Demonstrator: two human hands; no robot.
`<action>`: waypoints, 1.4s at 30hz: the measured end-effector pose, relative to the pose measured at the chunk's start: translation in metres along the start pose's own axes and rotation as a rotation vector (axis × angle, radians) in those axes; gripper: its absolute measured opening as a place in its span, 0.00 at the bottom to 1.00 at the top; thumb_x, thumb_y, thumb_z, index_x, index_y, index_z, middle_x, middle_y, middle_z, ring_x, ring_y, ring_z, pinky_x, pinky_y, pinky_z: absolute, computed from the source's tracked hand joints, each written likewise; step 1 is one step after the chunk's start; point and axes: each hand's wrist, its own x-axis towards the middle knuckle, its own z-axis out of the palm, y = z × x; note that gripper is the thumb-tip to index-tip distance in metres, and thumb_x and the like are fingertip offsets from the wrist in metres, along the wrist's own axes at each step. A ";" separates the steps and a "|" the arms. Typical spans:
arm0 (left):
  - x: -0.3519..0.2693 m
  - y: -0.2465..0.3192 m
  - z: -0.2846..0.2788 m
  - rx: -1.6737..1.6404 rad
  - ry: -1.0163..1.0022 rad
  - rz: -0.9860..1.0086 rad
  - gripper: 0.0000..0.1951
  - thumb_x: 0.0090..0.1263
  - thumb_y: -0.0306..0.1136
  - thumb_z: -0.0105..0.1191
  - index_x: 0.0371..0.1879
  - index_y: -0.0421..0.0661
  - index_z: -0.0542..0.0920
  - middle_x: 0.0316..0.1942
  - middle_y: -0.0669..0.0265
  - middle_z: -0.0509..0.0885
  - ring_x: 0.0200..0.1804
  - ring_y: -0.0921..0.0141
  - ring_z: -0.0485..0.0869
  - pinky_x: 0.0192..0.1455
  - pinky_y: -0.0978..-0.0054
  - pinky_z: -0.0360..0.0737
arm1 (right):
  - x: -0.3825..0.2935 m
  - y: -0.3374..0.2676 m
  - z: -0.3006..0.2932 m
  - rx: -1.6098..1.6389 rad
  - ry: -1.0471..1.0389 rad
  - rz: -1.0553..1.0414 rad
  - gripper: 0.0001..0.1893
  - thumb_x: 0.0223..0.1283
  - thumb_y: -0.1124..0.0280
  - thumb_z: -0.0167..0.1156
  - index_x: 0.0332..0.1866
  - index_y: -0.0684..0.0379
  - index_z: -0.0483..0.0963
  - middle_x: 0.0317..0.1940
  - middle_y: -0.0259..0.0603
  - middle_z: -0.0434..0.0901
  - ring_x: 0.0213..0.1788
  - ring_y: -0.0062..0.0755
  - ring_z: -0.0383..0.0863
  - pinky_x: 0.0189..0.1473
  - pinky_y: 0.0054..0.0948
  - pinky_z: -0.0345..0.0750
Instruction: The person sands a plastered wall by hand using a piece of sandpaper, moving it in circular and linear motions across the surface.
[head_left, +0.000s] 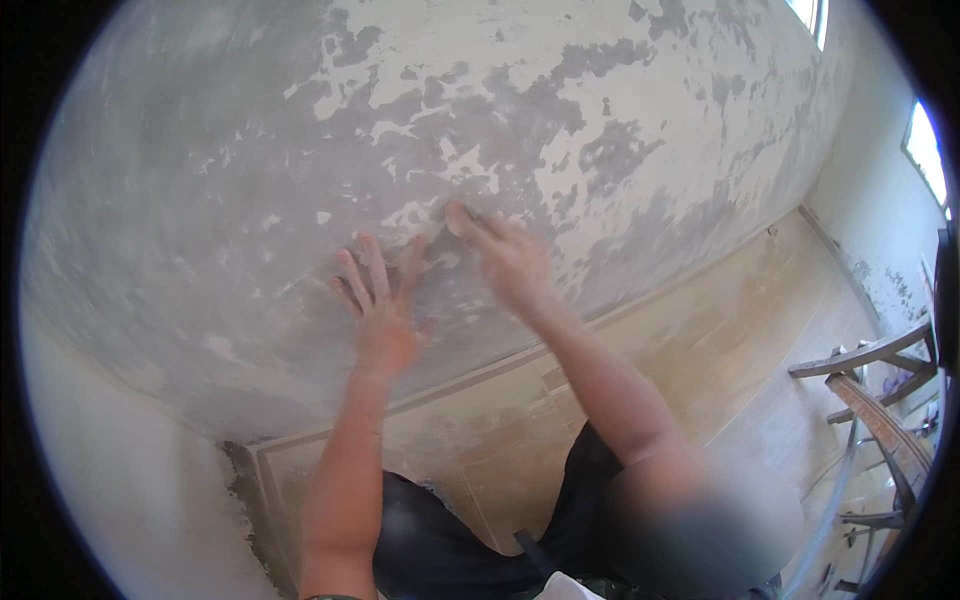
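Observation:
A plastered wall (247, 172) fills the upper part of the head view, grey with ragged patches of whitish coating. My left hand (384, 300) lies on the wall with its fingers spread and nothing held. To its right, my right hand (506, 259) is at the wall with fingers bent and one or more stretched towards a whitish patch. This hand is blurred; whether a thin tool sits in it cannot be told. Both forearms reach up from the bottom of the view.
Below the wall runs a stained tiled floor (660, 337) with a narrow skirting ledge. Wooden trestle-like pieces (877, 352) and other clutter stand at the right. A side wall (135, 457) meets the corner at lower left. Windows show at upper right.

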 end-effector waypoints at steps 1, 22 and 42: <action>-0.001 0.003 -0.002 -0.016 0.000 0.020 0.61 0.58 0.38 0.77 0.87 0.68 0.45 0.85 0.43 0.24 0.83 0.34 0.23 0.80 0.26 0.35 | 0.005 0.019 -0.010 0.032 0.103 0.015 0.36 0.57 0.87 0.59 0.74 0.52 0.74 0.58 0.42 0.86 0.44 0.47 0.89 0.42 0.33 0.85; 0.006 0.078 0.008 -1.598 0.087 0.009 0.11 0.75 0.29 0.64 0.50 0.37 0.86 0.42 0.67 0.88 0.45 0.76 0.81 0.51 0.73 0.78 | -0.059 -0.020 -0.072 1.651 -0.263 0.878 0.17 0.82 0.59 0.55 0.59 0.60 0.82 0.35 0.23 0.79 0.36 0.13 0.68 0.40 0.20 0.67; 0.143 0.018 -0.041 0.530 0.424 1.207 0.21 0.63 0.32 0.62 0.56 0.49 0.88 0.26 0.74 0.77 0.36 0.69 0.80 0.44 0.70 0.75 | -0.050 0.068 -0.032 0.099 -0.059 0.309 0.59 0.61 0.58 0.73 0.87 0.60 0.38 0.86 0.60 0.36 0.86 0.67 0.37 0.81 0.55 0.57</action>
